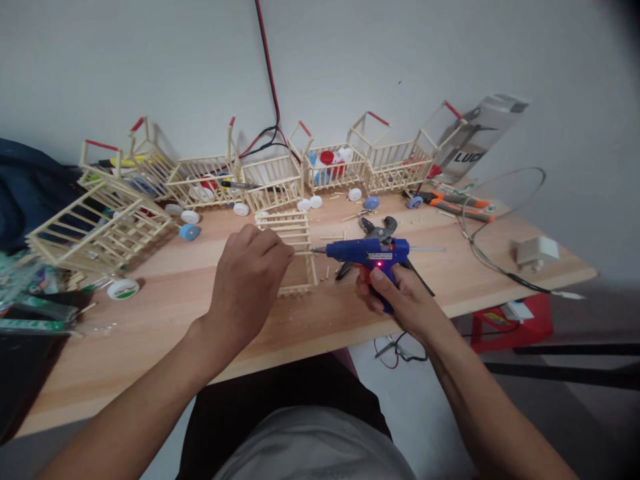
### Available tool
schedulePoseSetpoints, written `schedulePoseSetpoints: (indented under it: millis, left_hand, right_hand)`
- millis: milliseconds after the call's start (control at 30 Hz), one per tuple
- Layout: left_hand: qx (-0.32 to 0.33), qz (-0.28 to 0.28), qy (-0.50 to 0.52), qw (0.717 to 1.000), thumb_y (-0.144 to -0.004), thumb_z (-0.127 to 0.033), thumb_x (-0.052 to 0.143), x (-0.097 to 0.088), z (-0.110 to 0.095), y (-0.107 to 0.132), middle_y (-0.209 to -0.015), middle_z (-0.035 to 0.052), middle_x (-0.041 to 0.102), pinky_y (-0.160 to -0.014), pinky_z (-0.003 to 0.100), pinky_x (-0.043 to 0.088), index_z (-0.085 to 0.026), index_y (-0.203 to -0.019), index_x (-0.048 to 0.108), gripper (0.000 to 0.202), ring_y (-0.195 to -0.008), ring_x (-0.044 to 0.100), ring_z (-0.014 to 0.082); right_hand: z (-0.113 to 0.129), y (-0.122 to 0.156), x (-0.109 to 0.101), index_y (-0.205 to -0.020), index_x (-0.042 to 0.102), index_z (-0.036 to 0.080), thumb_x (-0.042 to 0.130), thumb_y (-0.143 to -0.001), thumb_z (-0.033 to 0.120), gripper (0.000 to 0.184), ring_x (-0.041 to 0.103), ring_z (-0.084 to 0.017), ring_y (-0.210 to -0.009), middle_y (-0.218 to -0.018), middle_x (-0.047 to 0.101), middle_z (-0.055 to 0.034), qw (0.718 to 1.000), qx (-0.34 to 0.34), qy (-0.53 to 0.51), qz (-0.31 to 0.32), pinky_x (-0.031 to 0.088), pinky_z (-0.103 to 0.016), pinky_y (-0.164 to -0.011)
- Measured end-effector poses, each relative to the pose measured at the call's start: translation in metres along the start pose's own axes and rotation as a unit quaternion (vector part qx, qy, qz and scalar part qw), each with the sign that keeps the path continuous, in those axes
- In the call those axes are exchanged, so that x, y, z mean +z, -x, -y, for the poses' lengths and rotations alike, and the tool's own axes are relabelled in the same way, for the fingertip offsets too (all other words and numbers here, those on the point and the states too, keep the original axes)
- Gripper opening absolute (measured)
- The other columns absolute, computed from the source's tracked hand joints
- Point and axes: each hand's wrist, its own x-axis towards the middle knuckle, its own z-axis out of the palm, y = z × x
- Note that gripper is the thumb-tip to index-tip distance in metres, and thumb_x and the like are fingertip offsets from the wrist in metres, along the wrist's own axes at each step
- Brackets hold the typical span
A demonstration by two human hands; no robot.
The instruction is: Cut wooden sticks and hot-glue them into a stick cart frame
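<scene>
My right hand (395, 293) grips a blue hot glue gun (357, 251) by its handle. A red light glows on its body, and a clear glue stick (427, 249) sticks out of the back. The nozzle points left, close to the fingertips of my left hand (253, 270). Those fingers are pinched together at a thin wooden stick (303, 253), mostly hidden by the hand. Beneath my left hand lies a flat ladder-like frame of wooden sticks (285, 227) on the table, its left part covered by the hand.
Several small stick-built carts (273, 180) with red-topped handles line the wall. Pliers (463, 205), a black clamp-like tool (377, 229), loose bottle-cap wheels (371, 203) and stick offcuts lie on the wooden table (200, 363). At right are a white adapter (537, 252) and a cable (480, 250).
</scene>
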Motion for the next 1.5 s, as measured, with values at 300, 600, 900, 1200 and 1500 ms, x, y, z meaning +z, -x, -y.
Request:
schedulePoseSetpoints:
  millis: [300,600,900,1200,1500]
  left_hand:
    - [0.003,-0.002,-0.006,1.0,-0.09,-0.012,0.054,-0.0001,-0.0005,-0.0001,-0.077,0.0051,0.063,-0.068,0.037,0.039,-0.02,-0.073,0.062,0.02,-0.077,0.05,0.0222]
    - [-0.009,0.006,0.001,1.0,-0.09,-0.013,0.052,-0.0006,-0.0003,0.0003,-0.077,0.0052,0.063,-0.07,0.038,0.039,-0.02,-0.074,0.063,0.021,-0.078,0.052,0.0221]
    - [-0.013,0.002,0.009,1.0,-0.092,-0.015,0.05,-0.0023,0.0008,-0.0011,-0.078,0.0053,0.063,-0.068,0.039,0.039,-0.023,-0.076,0.062,0.021,-0.077,0.05,0.0223]
    - [-0.012,0.019,0.008,1.0,-0.09,-0.011,0.051,-0.0015,0.0004,-0.002,-0.079,0.0058,0.063,-0.069,0.038,0.041,-0.021,-0.074,0.062,0.021,-0.077,0.049,0.0223]
    - [-0.006,0.007,0.005,1.0,-0.09,-0.011,0.052,0.0012,-0.0002,-0.0015,-0.078,0.0061,0.062,-0.069,0.037,0.042,-0.02,-0.074,0.064,0.022,-0.077,0.048,0.0217]
  right_hand:
    - [-0.0011,0.0001,0.0004,-0.084,0.054,0.02,0.049,-0.089,0.064,0.045,0.038,-0.01,-0.051,-0.062,0.047,0.0019,1.0,-0.004,0.004,0.006,0.03,-0.025,-0.045]
    - [0.0012,0.0005,0.0007,-0.077,0.051,0.02,0.049,-0.089,0.064,0.045,0.038,-0.01,-0.05,-0.06,0.046,0.0027,1.0,-0.008,0.0,0.013,0.03,-0.025,-0.046]
    - [-0.0004,0.0008,0.0003,-0.079,0.051,0.02,0.049,-0.093,0.058,0.04,0.037,-0.009,-0.051,-0.064,0.045,0.0023,1.0,-0.005,-0.018,0.019,0.028,-0.025,-0.047]
    - [0.0026,0.0017,0.0015,-0.078,0.053,0.02,0.051,-0.089,0.063,0.045,0.039,-0.01,-0.051,-0.061,0.047,0.0017,1.0,0.004,-0.003,-0.003,0.031,-0.025,-0.046]
    - [-0.0014,0.0025,0.0009,-0.079,0.053,0.02,0.05,-0.092,0.058,0.041,0.04,-0.01,-0.05,-0.063,0.047,0.0019,1.0,0.004,-0.026,0.007,0.03,-0.024,-0.046]
